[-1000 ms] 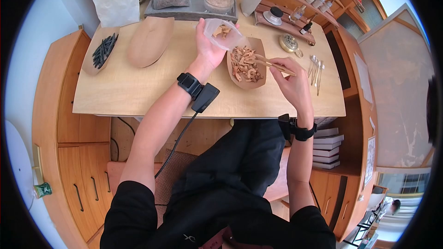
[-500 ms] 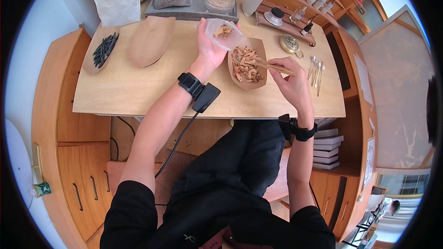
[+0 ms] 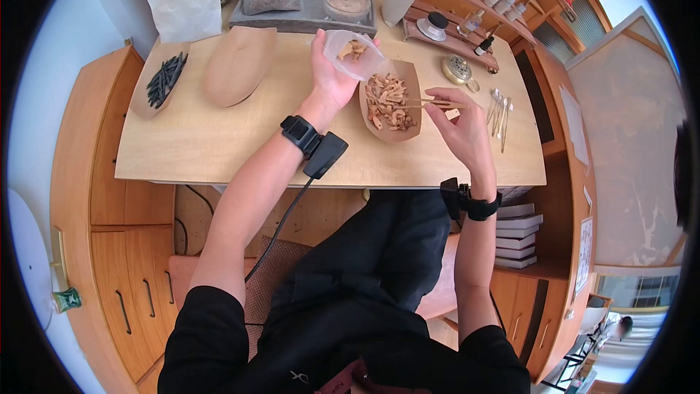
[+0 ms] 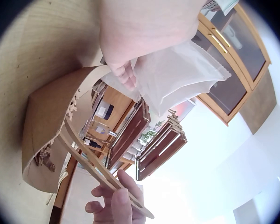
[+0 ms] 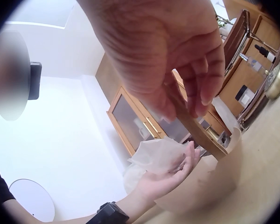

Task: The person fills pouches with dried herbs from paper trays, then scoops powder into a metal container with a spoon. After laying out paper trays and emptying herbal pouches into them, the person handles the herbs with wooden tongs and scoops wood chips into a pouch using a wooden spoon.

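My left hand (image 3: 332, 86) holds a translucent bag (image 3: 343, 42) palm up, its mouth tipped toward a brown paper tray (image 3: 410, 76). A few tan dried pieces (image 3: 356, 49) lie inside the bag. Many curled, dried tan slices (image 3: 384, 98) fill the tray's middle. Thumb and fingers of my right hand (image 3: 467, 128) pinch wooden tweezers (image 3: 429, 102) at the tray's right side. Their tips reach in among the slices. In the left wrist view the two tweezer arms (image 4: 86, 161) stand slightly apart over the tray's rim.
Left on the table are a paper tray of dark sticks (image 3: 166, 80) and an upturned brown paper tray (image 3: 237, 66). Behind stand a white pouch (image 3: 182, 4) and a grey tray (image 3: 306, 25). A brass burner (image 3: 456, 68) and small tools (image 3: 502, 113) lie to the right.
The tweezers have turned so that they lie more level, and their tips have shifted toward the near part of the slices. My left hand and the bag have hardly moved.
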A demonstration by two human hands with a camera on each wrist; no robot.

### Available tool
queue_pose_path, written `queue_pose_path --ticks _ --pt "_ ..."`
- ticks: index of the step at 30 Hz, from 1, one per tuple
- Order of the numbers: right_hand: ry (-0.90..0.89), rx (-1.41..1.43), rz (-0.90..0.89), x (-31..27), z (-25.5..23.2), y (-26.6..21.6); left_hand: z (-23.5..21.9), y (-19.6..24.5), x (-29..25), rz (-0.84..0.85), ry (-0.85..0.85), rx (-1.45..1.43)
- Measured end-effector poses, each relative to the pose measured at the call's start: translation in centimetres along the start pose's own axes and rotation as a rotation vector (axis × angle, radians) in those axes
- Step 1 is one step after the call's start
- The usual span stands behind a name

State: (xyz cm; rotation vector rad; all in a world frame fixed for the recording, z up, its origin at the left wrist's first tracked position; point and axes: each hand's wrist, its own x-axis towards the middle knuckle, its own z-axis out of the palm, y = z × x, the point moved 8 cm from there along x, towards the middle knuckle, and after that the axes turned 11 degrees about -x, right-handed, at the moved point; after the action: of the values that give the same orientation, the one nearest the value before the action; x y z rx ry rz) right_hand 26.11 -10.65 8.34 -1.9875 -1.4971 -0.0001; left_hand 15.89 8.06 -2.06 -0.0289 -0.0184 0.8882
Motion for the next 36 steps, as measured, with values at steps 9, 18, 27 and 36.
queue_pose_path --ticks 9,18,27,36 --pt "-0.049 -0.005 0.004 0.2 -0.4 -1.0 -0.3 0.0 0.1 -0.013 0.019 0.0" --pt "-0.064 0.013 -0.018 0.4 0.1 -0.6 -0.4 0.0 0.3 -0.016 0.016 0.027" --pt "-0.047 0.013 -0.037 0.6 0.0 -0.8 -0.1 0.1 0.3 -0.011 -0.043 0.026" --pt "-0.039 0.019 0.007 0.5 -0.4 -0.4 0.1 0.0 0.0 -0.009 -0.019 0.015"
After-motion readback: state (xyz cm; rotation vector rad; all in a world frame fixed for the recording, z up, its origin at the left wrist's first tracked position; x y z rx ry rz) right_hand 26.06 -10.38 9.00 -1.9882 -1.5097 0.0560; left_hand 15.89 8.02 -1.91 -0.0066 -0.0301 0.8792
